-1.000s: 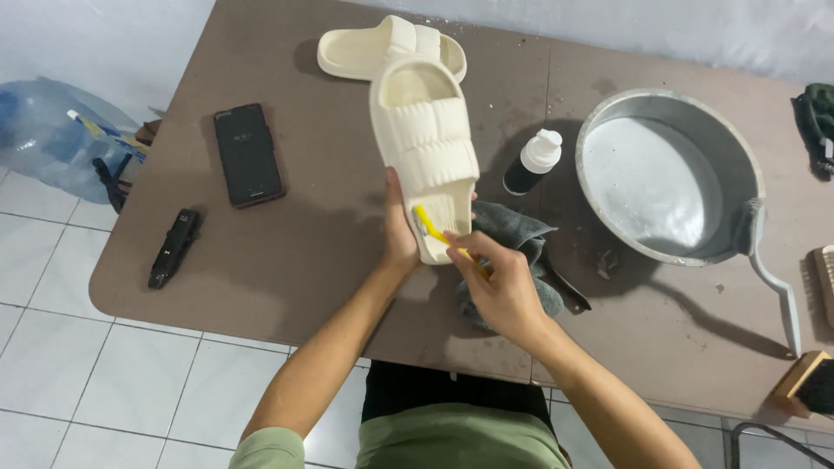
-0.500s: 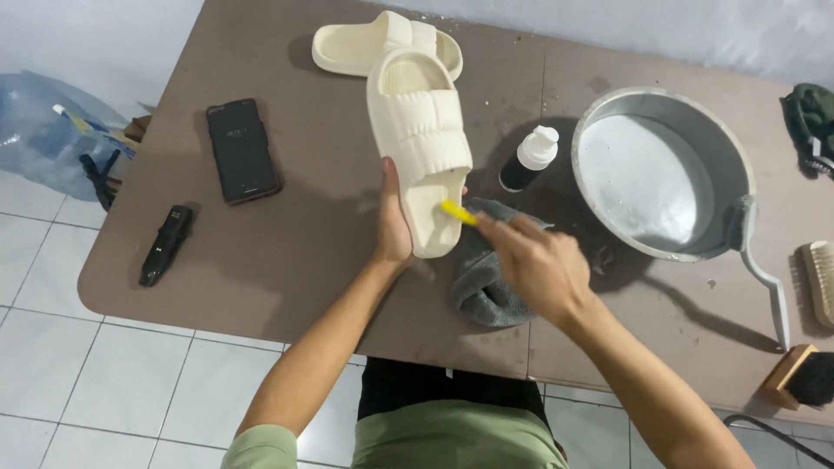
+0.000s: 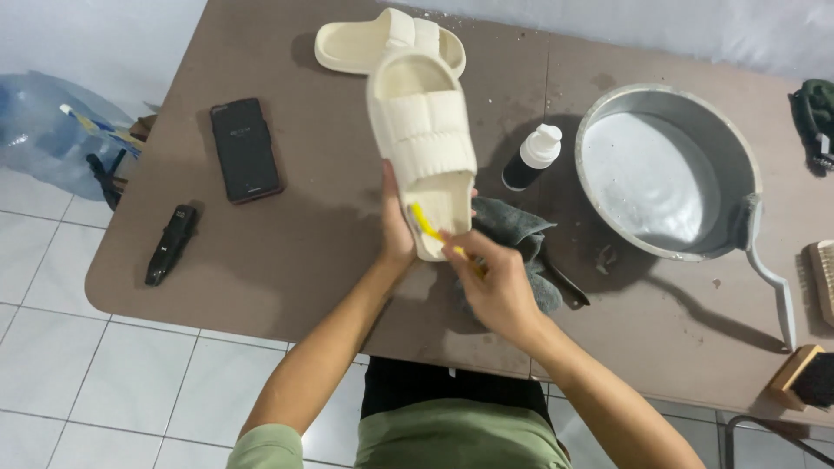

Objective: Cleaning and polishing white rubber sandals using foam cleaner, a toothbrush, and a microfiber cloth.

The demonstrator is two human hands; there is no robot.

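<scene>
Our left hand point(image 3: 397, 227) grips the cream slide sandal's point(image 3: 423, 139) heel over the bench point(image 3: 287, 260); right hand point(image 3: 497, 282) closed around a yellow toothbrush point(image 3: 429, 227) against it.

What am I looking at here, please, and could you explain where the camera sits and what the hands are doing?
There is no machine: a person works with two bare hands, and the single camera is worn on that person's head, looking down at a brown table. The left hand grips the heel end of a cream slide sandal, lifted off the table. The right hand holds a small yellow brush against the sandal's heel. A second cream sandal lies at the far edge. Also on the table are a grey cloth under the hands, a dark bottle with a white cap, a metal basin of water, a black phone, a small black tool, and wooden brushes at the right.
</scene>
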